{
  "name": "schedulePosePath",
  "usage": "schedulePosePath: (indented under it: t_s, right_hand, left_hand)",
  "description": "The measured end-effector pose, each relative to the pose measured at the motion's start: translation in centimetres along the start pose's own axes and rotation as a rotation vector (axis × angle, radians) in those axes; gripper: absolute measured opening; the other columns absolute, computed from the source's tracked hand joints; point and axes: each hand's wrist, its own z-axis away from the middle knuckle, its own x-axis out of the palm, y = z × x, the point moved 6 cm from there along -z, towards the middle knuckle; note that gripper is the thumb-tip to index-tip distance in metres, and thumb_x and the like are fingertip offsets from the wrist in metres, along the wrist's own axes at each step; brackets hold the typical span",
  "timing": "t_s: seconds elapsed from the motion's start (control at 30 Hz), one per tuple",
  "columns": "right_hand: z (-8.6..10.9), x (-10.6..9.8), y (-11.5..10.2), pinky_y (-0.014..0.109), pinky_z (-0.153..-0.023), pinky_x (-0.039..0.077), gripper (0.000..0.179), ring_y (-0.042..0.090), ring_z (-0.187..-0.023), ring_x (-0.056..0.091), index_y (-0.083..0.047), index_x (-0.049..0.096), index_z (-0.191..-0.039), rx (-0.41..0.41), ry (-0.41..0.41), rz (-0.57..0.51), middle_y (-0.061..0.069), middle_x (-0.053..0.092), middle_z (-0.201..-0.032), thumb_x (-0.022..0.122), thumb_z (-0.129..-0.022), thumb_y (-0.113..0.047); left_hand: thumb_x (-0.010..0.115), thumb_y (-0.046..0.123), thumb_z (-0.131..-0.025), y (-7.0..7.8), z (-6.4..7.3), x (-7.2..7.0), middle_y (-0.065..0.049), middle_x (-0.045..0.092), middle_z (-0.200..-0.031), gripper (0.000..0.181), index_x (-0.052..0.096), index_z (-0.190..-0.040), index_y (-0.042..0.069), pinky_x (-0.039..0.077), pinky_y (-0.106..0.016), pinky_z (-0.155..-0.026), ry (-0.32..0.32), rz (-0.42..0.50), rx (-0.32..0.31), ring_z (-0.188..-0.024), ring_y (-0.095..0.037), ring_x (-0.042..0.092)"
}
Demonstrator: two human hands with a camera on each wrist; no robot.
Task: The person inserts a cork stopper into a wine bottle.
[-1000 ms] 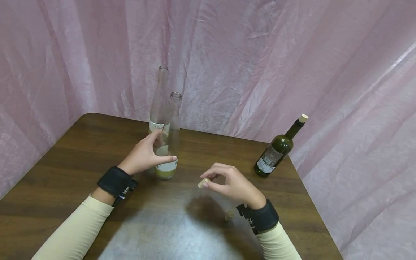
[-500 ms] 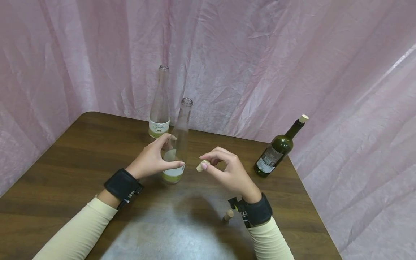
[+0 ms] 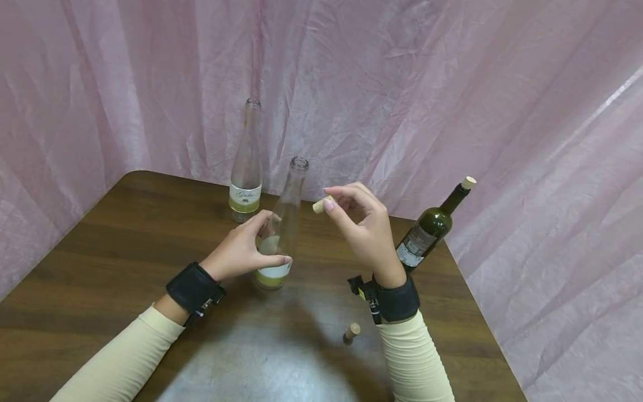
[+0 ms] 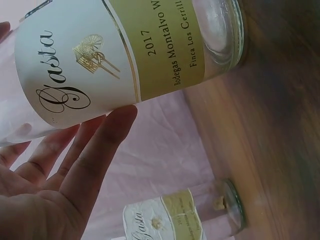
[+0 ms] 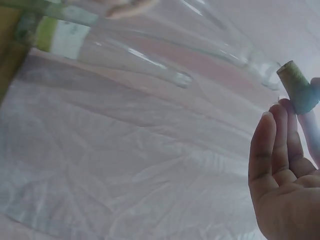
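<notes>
My left hand (image 3: 246, 248) grips a clear glass wine bottle (image 3: 287, 218) low on its body, fingers behind and thumb in front. The bottle leans a little to the right, its mouth uncorked. A white and olive label (image 4: 110, 55) reading "Gasta" wraps it in the left wrist view. Between thumb and fingertips my right hand (image 3: 369, 229) pinches a pale cork (image 3: 322, 205), slanted, to the right of the bottle's neck and lower than its mouth. The same cork (image 5: 296, 86) overlaps the area by the bottle's mouth in the right wrist view.
A second clear bottle (image 3: 246, 162), uncorked, stands behind on the left. Toward the right edge stands a dark green bottle (image 3: 429, 229) with a cork (image 3: 469, 182) in its mouth. Another cork (image 3: 354, 330) stands on the wooden table (image 3: 100, 262). Pink curtain (image 3: 351, 84) hangs behind.
My left hand and its bottle have shifted right and slightly nearer, away from the second bottle. My right hand has risen with the pinched cork, up toward the bottle's neck.
</notes>
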Motion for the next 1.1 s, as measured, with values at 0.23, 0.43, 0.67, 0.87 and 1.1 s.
schedulePosePath:
  t_s: [0.23, 0.43, 0.67, 0.87, 1.1]
  right_hand:
    - [-2.1, -0.8, -1.8, 0.031, -0.073, 0.051, 0.029, 0.024, -0.086, 0.063, 0.001, 0.075, -0.121, -0.068, 0.037, -0.016, 0.003, 0.066, -0.104, 0.07, -0.1, -0.019]
    - [-3.3, -1.2, -3.0, 0.035, -0.081, 0.053, 0.03, 0.025, -0.09, 0.062, 0.003, 0.075, -0.121, -0.108, 0.058, 0.002, 0.004, 0.067, -0.106, 0.07, -0.1, -0.018]
    - [-4.1, -1.9, -4.0, 0.036, -0.083, 0.054, 0.031, 0.026, -0.093, 0.06, 0.006, 0.074, -0.122, -0.143, 0.073, 0.004, 0.005, 0.065, -0.106, 0.07, -0.1, -0.016]
    - [-4.4, -2.0, -4.4, 0.035, -0.083, 0.054, 0.031, 0.026, -0.093, 0.059, 0.005, 0.075, -0.121, -0.158, 0.07, 0.006, 0.005, 0.065, -0.105, 0.071, -0.099, -0.016]
    - [-4.4, -1.8, -4.3, 0.036, -0.085, 0.055, 0.031, 0.024, -0.094, 0.059, 0.005, 0.075, -0.121, -0.158, 0.05, 0.043, 0.003, 0.065, -0.106, 0.072, -0.099, -0.016]
  left_hand:
    - [0.085, 0.069, -0.071, 0.6, 0.1, 0.6, 0.005, 0.06, -0.11, 0.083, 0.054, -0.136, 0.028, 0.05, -0.041, -0.08, -0.023, 0.005, 0.014, -0.101, -0.016, 0.058]
    - [0.084, 0.069, -0.072, 1.0, 0.2, 1.3, 0.005, 0.06, -0.107, 0.082, 0.053, -0.137, 0.029, 0.051, -0.039, -0.078, -0.048, 0.029, 0.036, -0.1, -0.014, 0.058]
    - [0.085, 0.069, -0.071, 1.6, 0.3, 1.9, 0.002, 0.058, -0.107, 0.083, 0.052, -0.137, 0.031, 0.051, -0.039, -0.075, -0.081, 0.055, 0.031, -0.097, -0.016, 0.058]
    - [0.087, 0.068, -0.07, 1.7, 0.5, 2.6, 0.002, 0.059, -0.106, 0.081, 0.052, -0.134, 0.032, 0.052, -0.039, -0.076, -0.093, 0.076, 0.029, -0.095, -0.016, 0.058]
    - [0.087, 0.065, -0.071, 2.0, 0.9, 3.6, 0.001, 0.063, -0.111, 0.079, 0.053, -0.134, 0.031, 0.053, -0.04, -0.08, -0.115, 0.106, 0.046, -0.099, -0.015, 0.061]
